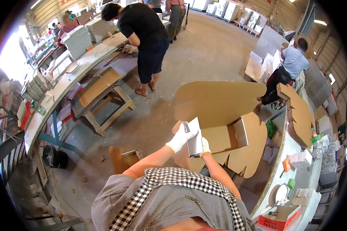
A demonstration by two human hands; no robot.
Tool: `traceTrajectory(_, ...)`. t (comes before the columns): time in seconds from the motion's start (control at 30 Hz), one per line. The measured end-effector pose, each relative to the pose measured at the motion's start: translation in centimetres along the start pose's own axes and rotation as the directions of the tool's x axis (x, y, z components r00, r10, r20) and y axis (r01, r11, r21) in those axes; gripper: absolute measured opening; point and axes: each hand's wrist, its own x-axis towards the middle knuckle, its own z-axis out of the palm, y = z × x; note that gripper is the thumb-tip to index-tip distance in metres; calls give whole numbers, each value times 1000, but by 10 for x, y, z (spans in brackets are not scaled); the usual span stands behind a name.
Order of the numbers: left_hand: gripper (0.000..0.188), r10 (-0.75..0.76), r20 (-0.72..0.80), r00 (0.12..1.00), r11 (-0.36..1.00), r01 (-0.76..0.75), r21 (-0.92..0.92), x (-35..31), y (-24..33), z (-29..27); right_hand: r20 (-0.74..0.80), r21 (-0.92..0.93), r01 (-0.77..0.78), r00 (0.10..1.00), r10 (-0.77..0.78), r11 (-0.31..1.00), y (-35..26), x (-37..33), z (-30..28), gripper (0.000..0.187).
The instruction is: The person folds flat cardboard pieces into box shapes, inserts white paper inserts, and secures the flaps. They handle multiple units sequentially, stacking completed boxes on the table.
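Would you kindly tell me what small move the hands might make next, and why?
Perhaps shift the pale flat piece slightly right, over the open cardboard box: the left hand and right hand both hold it at the box's left side.

Held panel (195, 135) smooth, matt; box (219, 101) plain cardboard; gloves (179, 140) cloth (knit-looking).

White glare (13, 57) at left, soft floor (208, 50) shadows, curved edges
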Motion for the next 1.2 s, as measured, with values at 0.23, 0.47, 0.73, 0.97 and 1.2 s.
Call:
traceTrajectory(0.23, 74, -82, 20, 996, 990, 84, -112, 28, -30, 8, 345, 842, -421, 901, 262, 338, 45, 18, 20, 34)
traceTrajectory(0.47, 66, -104, -14, 994, 979, 105, 175, 18, -10, 14, -25, 920, -222, 789, 614, 322, 84, -16, -43, 37)
traceTrajectory(0.73, 70, -53, -72, 996, 973, 68, 221, 20, -27, 20, -213, -339, 15, 973, -92, 941, -33, -63, -86, 64)
traceTrajectory(0.97, 55, -226, -146, 963, 929, 258, 264, 16, -3, 28, 431, 464, -372, 888, 162, 804, -17, -32, -49, 91)
traceTrajectory(1.2, 61, -109, -205, 973, 953, 160, 256, 26, -34, 29, 551, 741, -442, 831, -81, 506, 19, 0, -26, 80)
